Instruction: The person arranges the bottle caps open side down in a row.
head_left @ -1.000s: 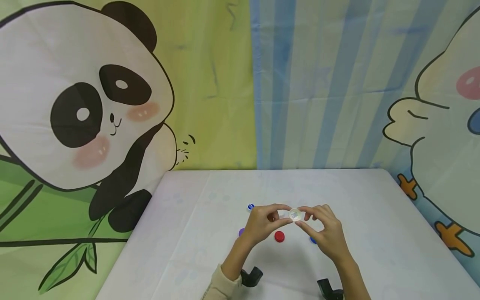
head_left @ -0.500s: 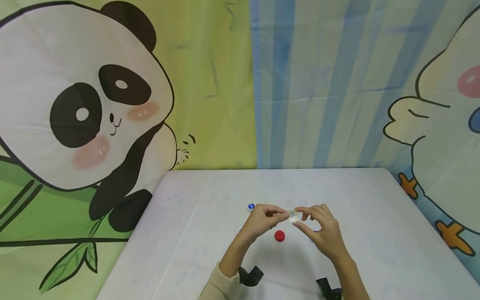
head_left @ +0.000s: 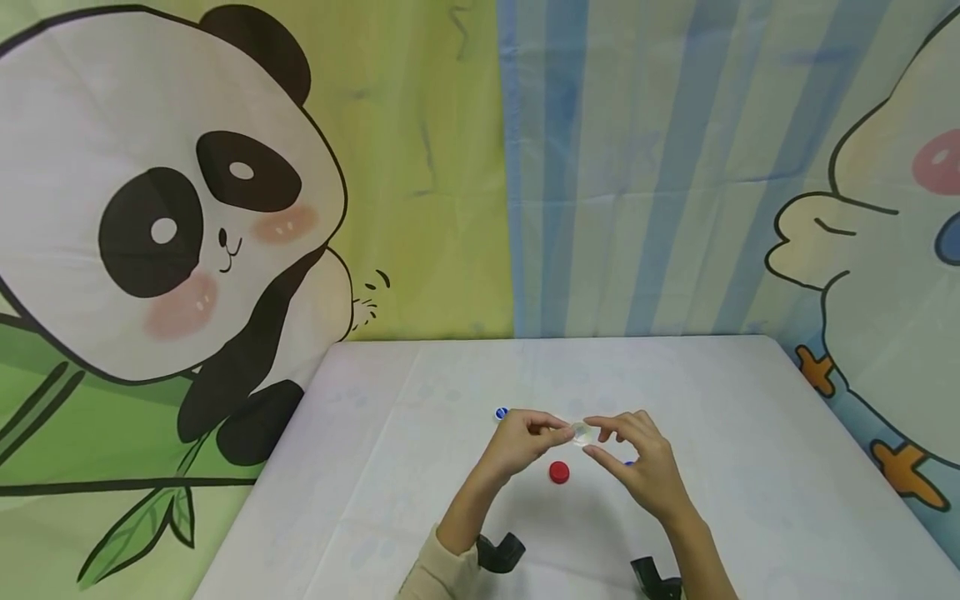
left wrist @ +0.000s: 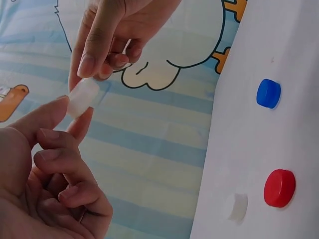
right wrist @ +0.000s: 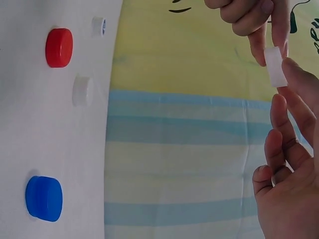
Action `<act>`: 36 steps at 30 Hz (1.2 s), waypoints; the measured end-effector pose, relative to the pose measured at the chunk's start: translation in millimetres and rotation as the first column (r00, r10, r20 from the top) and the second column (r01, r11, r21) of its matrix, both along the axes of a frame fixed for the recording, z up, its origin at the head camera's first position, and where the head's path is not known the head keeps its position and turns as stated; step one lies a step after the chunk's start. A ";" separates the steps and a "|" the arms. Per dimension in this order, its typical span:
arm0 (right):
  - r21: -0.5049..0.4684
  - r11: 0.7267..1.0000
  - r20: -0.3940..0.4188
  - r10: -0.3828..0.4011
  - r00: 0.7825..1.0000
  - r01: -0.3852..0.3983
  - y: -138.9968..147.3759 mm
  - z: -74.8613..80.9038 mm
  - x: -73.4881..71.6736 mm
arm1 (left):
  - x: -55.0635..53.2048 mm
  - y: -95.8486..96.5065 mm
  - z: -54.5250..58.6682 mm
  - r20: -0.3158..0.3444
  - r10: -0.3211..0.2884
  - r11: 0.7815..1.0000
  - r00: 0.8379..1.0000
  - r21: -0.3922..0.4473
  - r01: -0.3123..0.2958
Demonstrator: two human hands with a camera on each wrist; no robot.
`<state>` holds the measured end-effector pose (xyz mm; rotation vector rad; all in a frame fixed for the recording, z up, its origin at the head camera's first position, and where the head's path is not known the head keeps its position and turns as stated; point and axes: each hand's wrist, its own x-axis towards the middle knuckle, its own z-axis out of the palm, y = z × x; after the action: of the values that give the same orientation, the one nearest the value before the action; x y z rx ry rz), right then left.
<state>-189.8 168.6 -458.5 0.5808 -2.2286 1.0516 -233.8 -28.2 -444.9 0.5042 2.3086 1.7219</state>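
Both hands hold one translucent white bottle cap (head_left: 582, 433) between them, raised above the table. My left hand (head_left: 525, 442) pinches its left edge between thumb and forefinger. On the other side, the thumb and forefinger of my right hand (head_left: 648, 471) grip the rim, one above and one below. Seen from the left wrist, the bottle cap (left wrist: 83, 97) is tilted, with fingertips at both ends. The right wrist view shows the bottle cap (right wrist: 275, 66) edge-on. Below the hands, a red bottle cap (head_left: 558, 472) lies on the table.
On the white table (head_left: 390, 467) also lie a blue bottle cap (right wrist: 44, 198), a white cap (right wrist: 82, 91) and a small blue-and-white cap (head_left: 501, 413). Black wrist mounts (head_left: 502, 552) hang under the forearms. A printed cloth backdrop (head_left: 420, 167) stands behind the table.
The left thumb and forefinger have come together on the bottle cap's left edge. The cap has shifted slightly left and tilted. A purple cap seen earlier is now hidden by the left hand.
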 end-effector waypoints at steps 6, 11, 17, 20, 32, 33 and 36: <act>-0.012 1.000 0.094 -0.014 0.995 0.016 2.3 -0.7 2.0 | -1.0 -4.6 0.6 -0.131 0.049 0.997 0.990 -0.053 -0.057; -0.016 1.000 0.247 -0.011 0.969 0.015 1.8 -0.2 4.1 | -2.1 -7.6 -1.1 -0.481 0.045 0.994 0.876 -0.064 -0.086; -0.083 0.995 0.446 0.086 0.891 -0.055 0.5 0.0 6.2 | -3.5 -12.4 -2.8 -0.874 -0.005 0.992 0.485 -0.067 -0.111; -0.139 0.987 0.470 0.139 0.872 -0.082 0.4 1.6 6.1 | -3.8 -13.8 -0.4 -0.921 -0.034 0.995 0.387 -0.066 -0.070; -0.276 0.937 0.437 0.321 0.840 -0.214 -3.1 13.9 10.7 | 0.9 -18.9 8.9 -0.951 -0.128 0.992 0.280 -0.121 0.043; -0.285 0.933 0.428 0.329 0.842 -0.221 -2.1 10.8 9.0 | 1.1 -18.9 8.6 -0.950 -0.132 0.991 0.283 -0.123 0.046; -0.296 0.925 0.401 0.345 0.849 -0.237 -2.2 10.5 8.5 | 1.4 -19.0 7.6 -0.949 -0.134 0.991 0.286 -0.125 0.049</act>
<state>-181.4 166.5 -448.1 0.6380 -2.3905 1.7356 -232.4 -47.2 -437.2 2.1472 2.8735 1.3582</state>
